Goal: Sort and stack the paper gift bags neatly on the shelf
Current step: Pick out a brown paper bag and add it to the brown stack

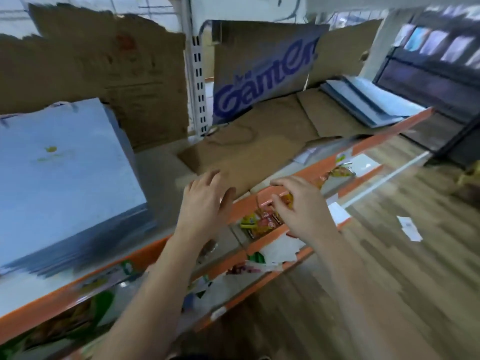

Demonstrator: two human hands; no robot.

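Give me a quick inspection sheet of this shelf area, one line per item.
Surface: orange-edged shelf, lined with flat cardboard.
Job's things: pale blue gift bag stack lying flat at left; brown paper bags lying flat mid-shelf.
Clutter: snack packets on the lower shelf; paper scrap on the floor.
Hands: left hand open over the shelf edge; right hand fingers curled, empty.
Cables: nothing seen.
Surroundings: wood-look floor, dark display rack at right.

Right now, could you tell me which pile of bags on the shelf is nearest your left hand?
The flat brown paper bags, right under the left hand; the pale blue stack lies farther left.
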